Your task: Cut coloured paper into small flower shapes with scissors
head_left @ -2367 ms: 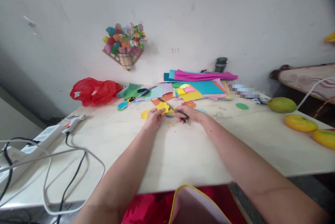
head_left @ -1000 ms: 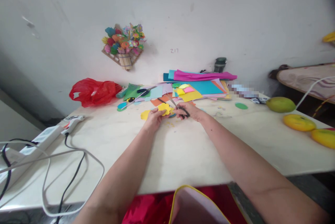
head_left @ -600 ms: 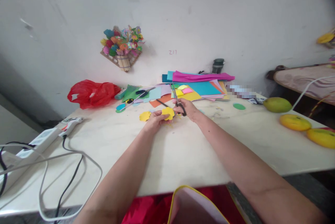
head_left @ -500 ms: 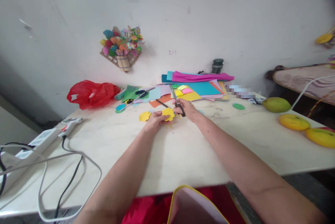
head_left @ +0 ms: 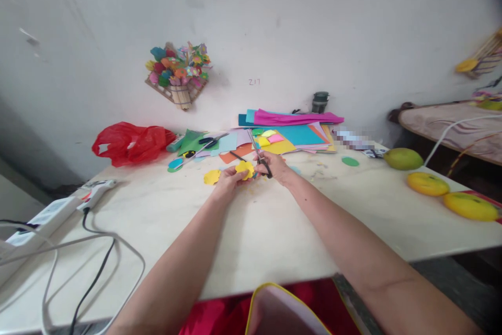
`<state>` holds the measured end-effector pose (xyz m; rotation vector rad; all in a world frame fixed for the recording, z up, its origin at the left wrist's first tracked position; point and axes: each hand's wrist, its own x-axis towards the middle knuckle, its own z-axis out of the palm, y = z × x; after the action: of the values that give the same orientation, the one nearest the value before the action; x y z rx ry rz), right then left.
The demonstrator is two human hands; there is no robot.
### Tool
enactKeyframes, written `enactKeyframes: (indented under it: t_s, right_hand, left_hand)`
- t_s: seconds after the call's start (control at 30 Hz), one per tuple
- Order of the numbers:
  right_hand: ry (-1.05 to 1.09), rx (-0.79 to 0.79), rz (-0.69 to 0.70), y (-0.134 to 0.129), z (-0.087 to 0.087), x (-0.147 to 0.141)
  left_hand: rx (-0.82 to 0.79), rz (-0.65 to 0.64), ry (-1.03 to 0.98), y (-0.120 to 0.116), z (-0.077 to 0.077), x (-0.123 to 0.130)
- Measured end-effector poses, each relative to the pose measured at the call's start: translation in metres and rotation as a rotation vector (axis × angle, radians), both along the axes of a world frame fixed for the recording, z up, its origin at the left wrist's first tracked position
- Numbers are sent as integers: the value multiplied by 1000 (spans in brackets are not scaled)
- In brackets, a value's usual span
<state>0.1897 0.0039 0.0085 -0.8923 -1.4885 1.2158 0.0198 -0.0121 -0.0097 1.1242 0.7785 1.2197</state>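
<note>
Near the centre of the frame, the left hand [head_left: 229, 178] pinches a yellow, scalloped, flower-shaped paper piece [head_left: 245, 169] between thumb and fingers. Just right of it, the right hand [head_left: 274, 165] is closed round the black handles of metal-bladed scissors [head_left: 257, 149], whose tips point up the frame, clear of the flower. A second yellow paper flower [head_left: 212, 177] lies left of the left hand on the pale marbled table [head_left: 270, 241].

From where I stand, a careless swing of those blades could nick a petal or the left fingertips, so close are the hands; a loose pinch could let the paper slip.

On the wall, upper centre, handwriting [head_left: 254, 82] seems to read "217". A packet [head_left: 353, 139] at centre right is pixelated, unreadable; I make out no brand.
</note>
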Motion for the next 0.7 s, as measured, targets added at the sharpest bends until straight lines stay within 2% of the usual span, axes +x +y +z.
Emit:
enactKeyframes:
  t_s: [0.23, 0.37, 0.5, 0.6, 0.7]
  right_hand:
    - [76, -36, -143, 4, -4, 6]
    - [71, -70, -236, 7, -3, 9]
    - [16, -108, -290, 7, 0, 7]
    - [-18, -118, -294, 8, 0, 4]
    - [-40, -104, -229, 11, -4, 2]
  left_hand:
    - [-128, 99, -39, 10, -1, 11]
    - [-115, 89, 2, 15, -5, 21]
    - [-135, 122, -28, 22, 1, 28]
    - [-138, 146, -121, 25, 4, 32]
    - [-131, 177, -214, 26, -1, 33]
